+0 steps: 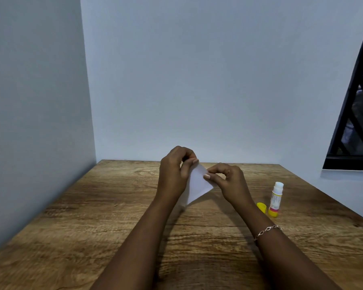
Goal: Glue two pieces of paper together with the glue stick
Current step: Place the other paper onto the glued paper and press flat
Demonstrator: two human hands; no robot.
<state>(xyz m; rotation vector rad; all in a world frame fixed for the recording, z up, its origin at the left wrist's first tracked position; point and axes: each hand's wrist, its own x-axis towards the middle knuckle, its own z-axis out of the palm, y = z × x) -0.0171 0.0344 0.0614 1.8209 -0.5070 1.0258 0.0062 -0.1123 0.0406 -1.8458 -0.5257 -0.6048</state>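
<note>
A small white piece of paper [198, 185] is held up above the wooden table [105, 206], tilted like a diamond. My left hand [173, 172] pinches its top corner between thumb and fingers. My right hand [228, 181] pinches its right edge with thumb and forefinger. Whether it is one sheet or two pressed together I cannot tell. The glue stick [276, 199] stands upright on the table to the right of my right hand, uncapped, white with a yellow base. Its yellow cap [262, 206] lies just left of its base.
Grey walls close the table in at the left and the back. A dark-framed window [356, 114] sits at the right. A thin bracelet [267, 230] is on my right wrist.
</note>
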